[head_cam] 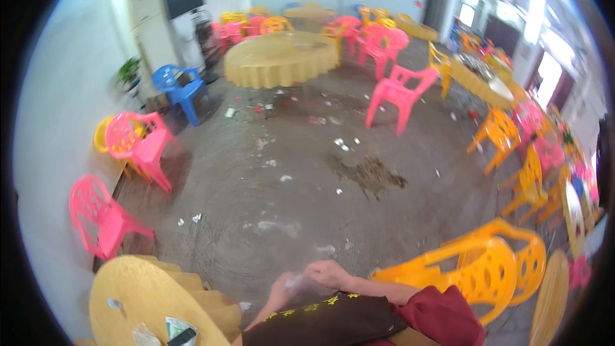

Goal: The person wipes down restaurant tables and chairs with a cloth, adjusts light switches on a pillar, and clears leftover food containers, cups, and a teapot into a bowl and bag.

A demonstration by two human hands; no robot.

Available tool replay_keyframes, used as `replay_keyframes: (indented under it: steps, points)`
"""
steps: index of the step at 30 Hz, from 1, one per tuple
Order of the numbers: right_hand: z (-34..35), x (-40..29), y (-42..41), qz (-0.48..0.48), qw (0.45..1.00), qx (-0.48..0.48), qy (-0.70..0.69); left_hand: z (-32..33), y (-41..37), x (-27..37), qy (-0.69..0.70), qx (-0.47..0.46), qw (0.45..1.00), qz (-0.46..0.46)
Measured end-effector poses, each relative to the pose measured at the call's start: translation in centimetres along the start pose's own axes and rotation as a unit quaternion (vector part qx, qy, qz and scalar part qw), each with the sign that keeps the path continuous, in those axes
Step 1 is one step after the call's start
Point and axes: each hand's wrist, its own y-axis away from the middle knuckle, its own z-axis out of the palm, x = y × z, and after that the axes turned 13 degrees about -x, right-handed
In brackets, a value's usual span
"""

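Note:
Both hands are together low in front of my body, before a dark apron with yellow lettering [331, 315]. My right hand [327, 274] has curled fingers close to my left hand [290, 284]. A small whitish, translucent thing [297, 282] shows between them, too blurred to name; which hand holds it I cannot tell. At the lower left stands a round table with a yellow cloth [129, 278]; a green and white packet [177, 326] with a dark object on it and a crumpled clear wrapper [145, 335] lie there.
Orange plastic chairs [485, 264] stand close on the right. Pink chairs [108, 221] and a blue chair [180, 89] line the left. A pink chair [401, 93] and a round table [281, 65] stand ahead. Scraps of paper [340, 142] and a brown heap [372, 175] lie on the floor.

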Motion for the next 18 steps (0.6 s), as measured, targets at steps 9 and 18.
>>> replay_keyframes:
  steps: [9,18]
  points:
    - [-5.5,2.1,-14.8,0.148,0.979,-0.066,-0.122,-9.9,-3.2,-5.3,0.088,0.136,0.987,-0.015]
    - [-25.1,-2.4,-38.7,0.069,0.976,0.143,-0.146,-8.0,6.9,-14.4,0.29,0.416,0.835,-0.214]
